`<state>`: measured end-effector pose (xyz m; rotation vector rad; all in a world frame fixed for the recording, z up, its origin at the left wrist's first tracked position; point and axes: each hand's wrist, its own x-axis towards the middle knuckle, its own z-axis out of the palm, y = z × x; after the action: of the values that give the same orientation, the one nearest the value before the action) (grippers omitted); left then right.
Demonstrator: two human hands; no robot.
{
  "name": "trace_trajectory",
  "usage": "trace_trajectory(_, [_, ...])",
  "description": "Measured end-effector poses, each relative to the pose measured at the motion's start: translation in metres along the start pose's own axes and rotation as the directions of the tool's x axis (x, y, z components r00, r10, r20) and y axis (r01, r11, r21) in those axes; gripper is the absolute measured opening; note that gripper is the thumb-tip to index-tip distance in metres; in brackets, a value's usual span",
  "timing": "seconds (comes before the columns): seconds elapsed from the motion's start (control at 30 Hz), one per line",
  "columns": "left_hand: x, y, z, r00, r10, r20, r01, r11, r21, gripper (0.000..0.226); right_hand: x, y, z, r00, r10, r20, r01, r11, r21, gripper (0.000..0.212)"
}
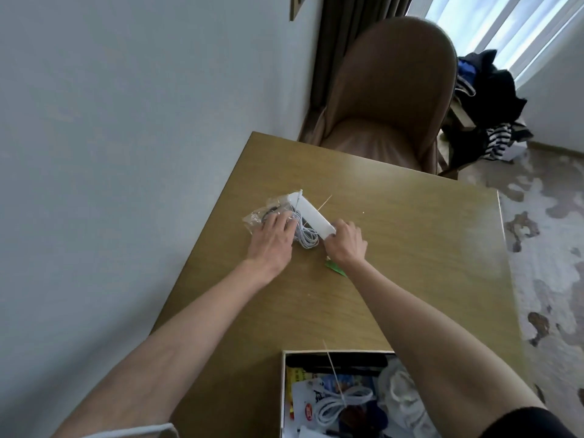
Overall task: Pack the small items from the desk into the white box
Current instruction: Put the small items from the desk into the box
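Observation:
On the wooden desk point(395, 248) lies a long white flat item point(311, 214) beside a coiled white cable point(305, 237) and a clear plastic bag point(257, 218) with dark contents. My left hand point(271, 238) rests fingers-down on the bag and the cable coil. My right hand point(346, 243) grips the near end of the white item. A small green piece point(335, 267) lies just under my right wrist. The white box point(284, 393) stands at the desk's near edge, holding a bundled white cable, packets and cloth.
A thin wooden stick point(325, 203) lies beyond the white item, and another stick point(331, 365) pokes out of the box. A brown chair point(388, 99) stands at the desk's far end. The wall runs along the left. Clothes point(486, 99) are piled at the right.

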<state>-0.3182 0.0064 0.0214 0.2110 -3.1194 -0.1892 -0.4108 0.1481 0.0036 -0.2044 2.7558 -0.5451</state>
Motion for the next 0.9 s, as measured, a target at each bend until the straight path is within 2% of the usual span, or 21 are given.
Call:
trace_trajectory(0.07, [0.015, 0.002, 0.003, 0.969, 0.233, 0.080, -0.246, 0.940, 0.235, 0.065, 0.007, 0.014, -0.005, 0.998, -0.048, -0.034, 0.047, 0.998, -0.041, 0.044])
trace_trajectory(0.13, [0.025, 0.004, 0.007, 0.903, 0.376, 0.208, -0.429, 0.808, 0.404, 0.071, 0.015, 0.030, -0.015, 0.989, -0.142, 0.032, 0.145, 0.968, -0.202, 0.049])
trace_trajectory(0.2, [0.030, 0.004, 0.009, 0.878, 0.405, 0.254, -0.478, 0.745, 0.465, 0.060, 0.021, 0.045, -0.027, 0.968, -0.229, 0.105, 0.251, 0.884, -0.395, 0.047])
trace_trajectory(0.3, [0.032, 0.002, 0.009, 0.891, 0.373, 0.258, -0.453, 0.767, 0.454, 0.041, 0.026, 0.060, -0.038, 0.934, -0.310, 0.180, 0.357, 0.764, -0.537, 0.051])
trace_trajectory(0.37, [0.031, 0.000, 0.009, 0.886, 0.372, 0.276, -0.461, 0.765, 0.450, 0.036, 0.025, 0.068, -0.039, 0.905, -0.347, 0.246, 0.426, 0.735, -0.528, 0.049])
trace_trajectory(0.47, [0.031, -0.002, 0.010, 0.882, 0.390, 0.263, -0.470, 0.759, 0.451, 0.036, 0.018, 0.076, -0.036, 0.855, -0.404, 0.326, 0.513, 0.756, -0.406, 0.053])
trace_trajectory(0.53, [0.033, -0.003, 0.010, 0.874, 0.406, 0.266, -0.486, 0.735, 0.473, 0.039, 0.012, 0.079, -0.031, 0.833, -0.414, 0.366, 0.529, 0.791, -0.309, 0.059])
trace_trajectory(0.6, [0.037, -0.004, 0.008, 0.848, 0.437, 0.302, -0.530, 0.686, 0.498, 0.045, 0.005, 0.080, -0.025, 0.844, -0.396, 0.361, 0.493, 0.838, -0.234, 0.060])
trace_trajectory(0.77, [0.043, -0.004, 0.001, 0.797, 0.505, 0.333, -0.601, 0.607, 0.520, 0.039, -0.009, 0.083, -0.019, 0.870, -0.414, 0.266, 0.477, 0.844, -0.246, 0.038])
trace_trajectory(0.9, [0.037, 0.000, -0.008, 0.836, 0.508, 0.207, -0.541, 0.700, 0.465, 0.030, -0.021, 0.088, -0.028, 0.884, -0.350, 0.311, 0.413, 0.896, -0.166, 0.022])
